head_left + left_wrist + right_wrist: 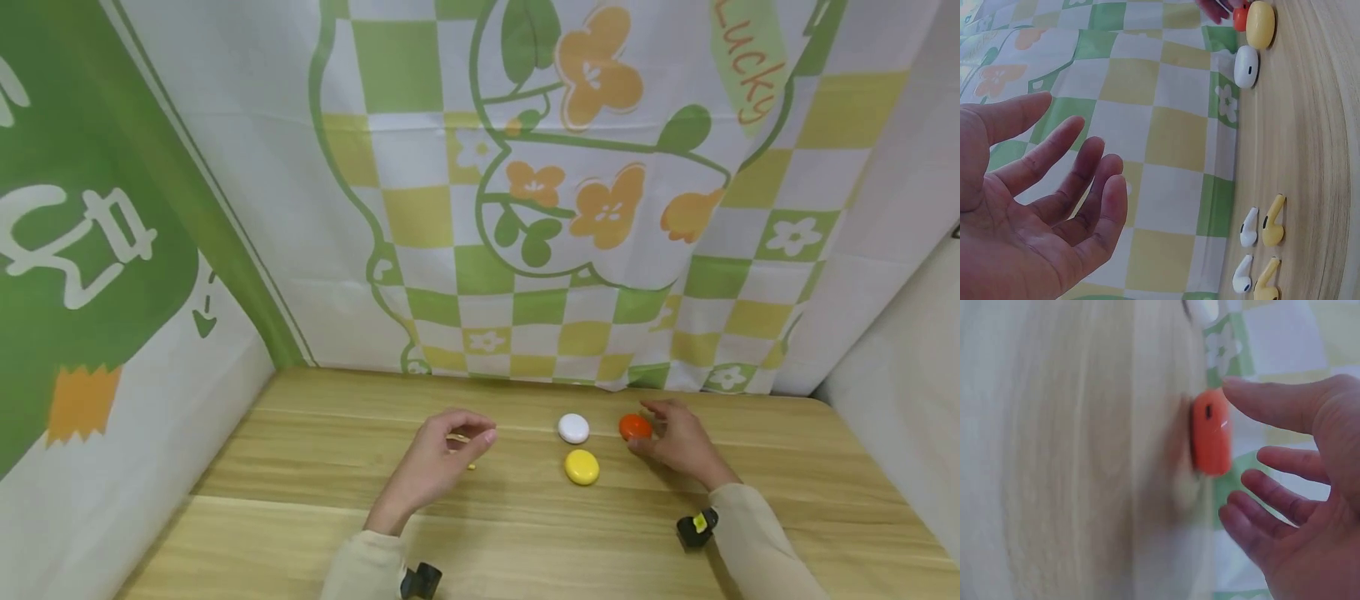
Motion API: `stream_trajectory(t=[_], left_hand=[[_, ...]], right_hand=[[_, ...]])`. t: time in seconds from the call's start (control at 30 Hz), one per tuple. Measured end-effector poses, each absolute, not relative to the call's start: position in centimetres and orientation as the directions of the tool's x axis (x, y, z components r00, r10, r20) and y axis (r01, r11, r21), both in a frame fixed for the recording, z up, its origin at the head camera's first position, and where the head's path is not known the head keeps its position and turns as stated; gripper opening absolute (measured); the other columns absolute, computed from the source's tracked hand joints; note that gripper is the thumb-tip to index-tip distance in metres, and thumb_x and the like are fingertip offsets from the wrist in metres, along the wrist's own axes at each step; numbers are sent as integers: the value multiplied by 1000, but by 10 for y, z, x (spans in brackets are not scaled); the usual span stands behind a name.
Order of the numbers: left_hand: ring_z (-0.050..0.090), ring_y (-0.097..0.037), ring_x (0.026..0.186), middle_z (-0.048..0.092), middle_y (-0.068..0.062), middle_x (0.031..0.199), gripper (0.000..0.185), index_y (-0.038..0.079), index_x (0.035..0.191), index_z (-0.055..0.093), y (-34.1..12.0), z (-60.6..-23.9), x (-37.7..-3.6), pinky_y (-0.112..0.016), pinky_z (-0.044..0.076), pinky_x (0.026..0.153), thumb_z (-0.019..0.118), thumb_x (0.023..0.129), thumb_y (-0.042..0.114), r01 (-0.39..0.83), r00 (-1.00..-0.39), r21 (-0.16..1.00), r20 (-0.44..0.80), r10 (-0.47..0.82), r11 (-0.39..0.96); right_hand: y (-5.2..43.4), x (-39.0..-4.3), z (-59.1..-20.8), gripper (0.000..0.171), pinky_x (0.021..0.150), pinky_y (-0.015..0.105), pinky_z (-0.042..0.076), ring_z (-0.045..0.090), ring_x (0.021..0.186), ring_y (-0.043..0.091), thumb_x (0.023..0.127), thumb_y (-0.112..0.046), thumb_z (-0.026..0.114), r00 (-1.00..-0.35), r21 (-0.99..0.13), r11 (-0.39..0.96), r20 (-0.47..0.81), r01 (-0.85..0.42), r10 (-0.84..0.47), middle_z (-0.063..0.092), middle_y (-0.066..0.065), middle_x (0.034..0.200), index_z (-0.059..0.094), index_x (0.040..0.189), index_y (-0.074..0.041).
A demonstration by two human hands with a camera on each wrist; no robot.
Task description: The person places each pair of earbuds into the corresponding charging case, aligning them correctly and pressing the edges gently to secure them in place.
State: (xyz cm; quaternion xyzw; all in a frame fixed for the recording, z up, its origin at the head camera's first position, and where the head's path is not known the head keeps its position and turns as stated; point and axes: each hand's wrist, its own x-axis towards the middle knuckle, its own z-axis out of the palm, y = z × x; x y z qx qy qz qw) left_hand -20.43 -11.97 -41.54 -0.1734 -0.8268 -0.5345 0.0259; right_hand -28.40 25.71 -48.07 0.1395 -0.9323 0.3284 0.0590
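probably the likeliest trouble sits at the red case [635,427], which rests on the table [300,467] between the right hand's [681,440] thumb and fingers. those fingers stand wide around it, not closed on it; whether the thumb touches it, i cannot tell. an uneven squeeze might make it skid or spin, since its sides look slick and curved. a shove from the right could send it into the white case [573,428], with the yellow case [582,467] just beside that.

the left hand [438,462] hangs above the table, fingers loosely bent and apart, holding nothing. near it lie two white earbuds [1249,227] and two yellow earbuds [1274,220], mostly hidden from the head view; a low sweep of the hand could roll them out of line.

the cases look like hard, glossy plastic, rounded like pebbles; the red and white ones show a small dark slot. each earbud is a bulb with a slim stem. the table has pale, streaky wood grain; the checked cloth [412,217] behind hangs in soft creases.
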Motion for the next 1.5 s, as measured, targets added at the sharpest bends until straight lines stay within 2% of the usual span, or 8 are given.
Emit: stream_trajectory(t=[0.13, 0.3, 0.63, 0.83, 1.03, 1.3, 1.4, 1.5], left_hand=[[63, -20, 103, 68, -3, 110, 23, 8, 115, 72, -117, -418, -204, -43, 53, 90, 67, 100, 25, 360, -930, 837, 285, 232, 412], [62, -27, 109, 65, -6, 117, 25, 7, 119, 70, -113, -422, -205, -48, 53, 92, 68, 100, 23, 414, -910, 759, 359, 208, 502], [64, -23, 101, 67, -7, 112, 27, 4, 118, 70, -109, -428, -205, -41, 55, 84, 72, 97, 20, 468, -865, 579, 454, 213, 668], [63, -22, 98, 68, -6, 109, 28, 5, 118, 69, -110, -430, -206, -38, 55, 77, 72, 96, 22, 463, -840, 476, 504, 200, 747], [63, -22, 93, 69, -8, 103, 27, 1, 114, 70, -114, -434, -209, -36, 55, 76, 76, 93, 18, 473, -802, 386, 562, 205, 792], [62, -21, 91, 67, -6, 99, 27, 2, 113, 70, -117, -434, -210, -35, 55, 76, 77, 93, 17, 463, -802, 383, 565, 195, 799], [62, -21, 91, 67, -4, 97, 27, 1, 113, 70, -118, -436, -210, -35, 54, 75, 77, 92, 18, 458, -806, 382, 560, 194, 803], [62, -21, 91, 67, -5, 97, 27, 1, 113, 70, -117, -436, -211, -35, 54, 74, 77, 92, 18, 461, -804, 382, 561, 195, 801]], right_hand=[[248, -271, -469, 57, 89, 61, 51, 59, 108, 50, 86, -12, 82, -944, -576, 752, 261, -322, -204, 57, 32, 123, 57, 131, 13], [232, -253, -457, 44, 85, 55, 54, 64, 100, 41, 86, -6, 81, -921, -570, 737, 342, -362, -188, 66, 25, 112, 64, 123, 11], [202, -233, -451, 24, 68, 31, 54, 64, 75, 13, 87, -6, 79, -945, -606, 731, 277, -314, -176, 69, 1, 83, 73, 109, 3], [189, -230, -454, 26, 68, 32, 54, 65, 76, 14, 85, -10, 82, -955, -612, 741, 260, -275, -139, 68, 0, 82, 75, 106, 1], [181, -229, -458, 41, 75, 39, 55, 66, 86, 20, 82, -26, 86, -976, -614, 761, 187, -208, -116, 71, 3, 90, 74, 110, 1], [177, -230, -465, 58, 78, 45, 55, 66, 92, 25, 77, -35, 89, -989, -617, 773, 90, -147, -116, 71, 11, 98, 70, 115, 4], [176, -231, -468, 59, 78, 45, 54, 64, 90, 23, 77, -36, 89, -991, -617, 776, 68, -133, -116, 69, 10, 98, 69, 115, 6], [175, -232, -473, 47, 69, 38, 48, 55, 78, 19, 79, -33, 88, -991, -628, 767, 46, -129, -129, 62, 9, 86, 68, 100, 4]])
